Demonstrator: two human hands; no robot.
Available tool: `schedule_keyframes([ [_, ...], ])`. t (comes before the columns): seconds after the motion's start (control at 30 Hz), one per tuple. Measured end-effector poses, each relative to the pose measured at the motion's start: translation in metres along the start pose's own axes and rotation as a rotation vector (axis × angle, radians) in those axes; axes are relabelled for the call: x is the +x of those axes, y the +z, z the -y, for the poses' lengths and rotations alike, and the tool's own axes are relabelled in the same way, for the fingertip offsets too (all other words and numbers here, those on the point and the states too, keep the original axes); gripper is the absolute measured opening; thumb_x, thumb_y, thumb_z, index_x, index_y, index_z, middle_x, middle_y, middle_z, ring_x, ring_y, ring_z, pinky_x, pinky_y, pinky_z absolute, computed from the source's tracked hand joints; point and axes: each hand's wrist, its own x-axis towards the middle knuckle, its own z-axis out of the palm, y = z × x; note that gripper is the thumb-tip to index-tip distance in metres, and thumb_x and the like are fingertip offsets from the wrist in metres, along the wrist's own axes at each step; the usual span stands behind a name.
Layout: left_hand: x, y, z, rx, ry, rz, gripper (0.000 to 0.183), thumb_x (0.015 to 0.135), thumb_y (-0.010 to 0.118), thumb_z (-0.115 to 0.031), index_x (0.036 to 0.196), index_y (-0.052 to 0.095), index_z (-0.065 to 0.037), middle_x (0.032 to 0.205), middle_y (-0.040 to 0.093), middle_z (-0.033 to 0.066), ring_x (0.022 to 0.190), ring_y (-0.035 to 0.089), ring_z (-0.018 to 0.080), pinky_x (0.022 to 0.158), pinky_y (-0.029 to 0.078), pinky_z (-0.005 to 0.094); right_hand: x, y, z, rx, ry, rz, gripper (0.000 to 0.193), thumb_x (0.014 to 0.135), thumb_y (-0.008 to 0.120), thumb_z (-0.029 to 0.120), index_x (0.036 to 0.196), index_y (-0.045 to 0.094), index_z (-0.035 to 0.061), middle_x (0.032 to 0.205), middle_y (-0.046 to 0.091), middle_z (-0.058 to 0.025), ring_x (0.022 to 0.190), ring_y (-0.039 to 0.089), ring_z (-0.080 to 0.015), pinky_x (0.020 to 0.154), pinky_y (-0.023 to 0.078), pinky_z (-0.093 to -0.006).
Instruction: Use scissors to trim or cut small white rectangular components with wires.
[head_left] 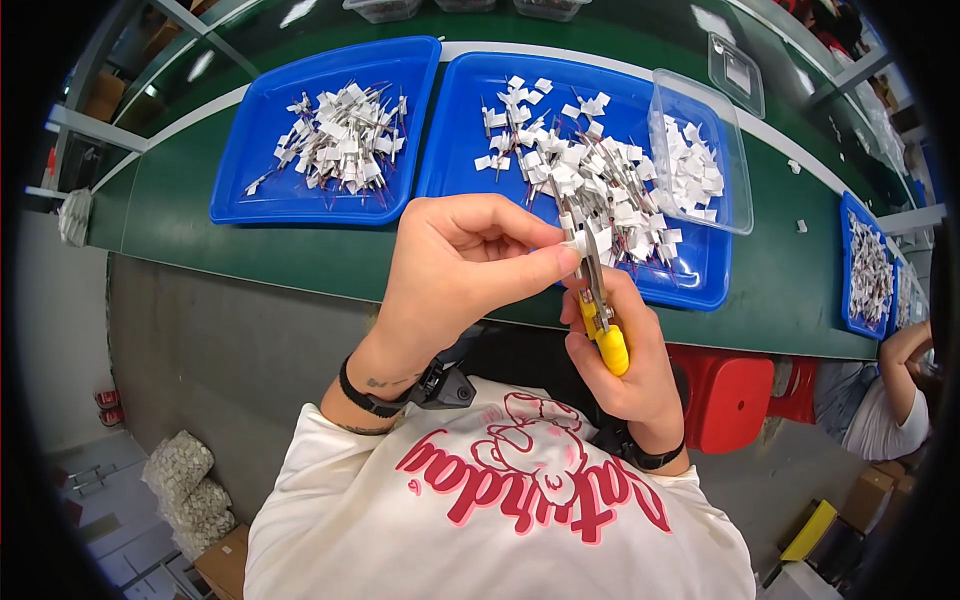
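Observation:
My left hand (445, 255) is closed in a pinch on a small wired part with a white paper tag (578, 240), held over the near edge of the middle blue tray (456, 130). In my right hand (642, 370) is a pair of yellow-handled snips (611, 348), gripped with the metal blades pointing up. The blades lie right against the tag, beside my left fingertips; whether they are parted is too small to tell. Behind both hands, a heap of similar tagged parts (570, 165) with thin wires fills much of the middle tray.
A clear plastic box (740, 170) with white pieces rests over that tray's right end. Another blue tray (265, 125) of tagged parts stands left, and one more (850, 300) far right. Red stools (735, 400) stand under the green table (790, 290), near a seated person (885, 420).

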Motion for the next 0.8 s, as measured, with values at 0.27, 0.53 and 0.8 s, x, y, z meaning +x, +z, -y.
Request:
schedule_keyframes([
  [0.27, 0.0009, -0.0002, 0.0005, 0.106, 0.024, -0.030, 0.010, 0.074, 0.071, 0.010, 0.082, 0.067, 0.006, 0.084, 0.068, 0.0126, 0.075, 0.064, 0.0125, 0.069, 0.052, 0.0225, 0.0006, 0.0010, 0.0037, -0.087, 0.023, -0.031, 0.041, 0.075, 0.059, -0.005, 0.114, 0.047, 0.0022, 0.089, 0.058, -0.0147, 0.074, 0.058, -0.0287, 0.071, 0.046, -0.0317],
  [0.53, 0.0010, 0.0000, 0.0015, 0.108, 0.029, -0.027, 0.010, 0.075, 0.070, 0.010, 0.084, 0.067, 0.006, 0.085, 0.068, 0.0132, 0.075, 0.064, 0.0125, 0.069, 0.052, 0.0228, 0.0002, 0.0031, 0.0003, -0.136, -0.005, -0.048, 0.037, 0.078, 0.061, -0.003, 0.112, 0.046, 0.0031, 0.088, 0.058, -0.0156, 0.073, 0.058, -0.0333, 0.068, 0.046, -0.0342],
  [0.8, 0.0005, 0.0001, 0.0019, 0.068, 0.012, -0.032, 0.009, 0.075, 0.071, 0.007, 0.083, 0.067, 0.005, 0.084, 0.068, 0.0112, 0.076, 0.064, 0.0121, 0.071, 0.051, 0.0229, -0.0013, 0.0083, -0.0019, -0.028, 0.098, -0.028, 0.037, 0.083, 0.065, 0.006, 0.114, 0.045, 0.0052, 0.078, 0.052, -0.0096, 0.066, 0.052, -0.0184, 0.061, 0.042, -0.0289],
])
